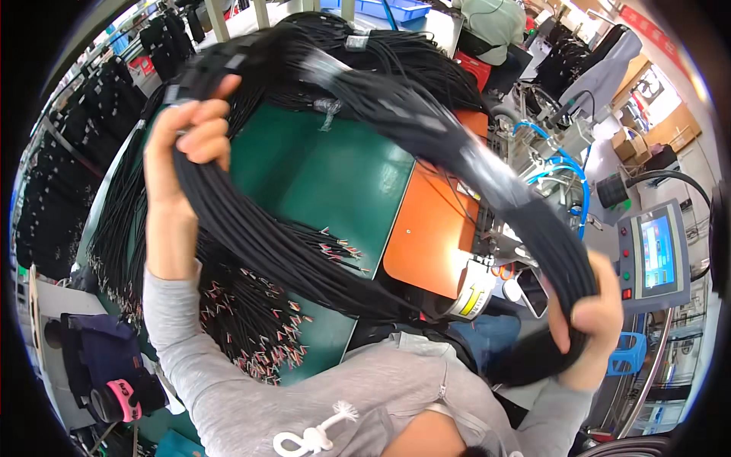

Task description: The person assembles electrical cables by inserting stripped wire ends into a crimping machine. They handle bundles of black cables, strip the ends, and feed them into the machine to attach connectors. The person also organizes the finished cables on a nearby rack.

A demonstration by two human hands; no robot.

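Observation:
A thick bundle of black cables (388, 107) is lifted in front of me as a big loop, bound in places with clear plastic wrap. My left hand (194, 137) is closed round its left side, the fingers curled over the cables. On the right side my right hand (590, 308) grips the same bundle, thumb across it, slightly blurred. Beneath the left arm, more black cables (251, 305) with stripped red and white wire ends lie on the green tabletop (327, 175). Another heap of black cables (426, 61) sits at the table's far side.
An orange board (426, 228) adjoins the green table. Right of it stand a machine with blue air hoses (567, 167) and a control screen (656, 251). A white roll with a yellow label (476, 289) is near my body. Cables hang on racks (68, 152) at left. A seated person (495, 30) is beyond.

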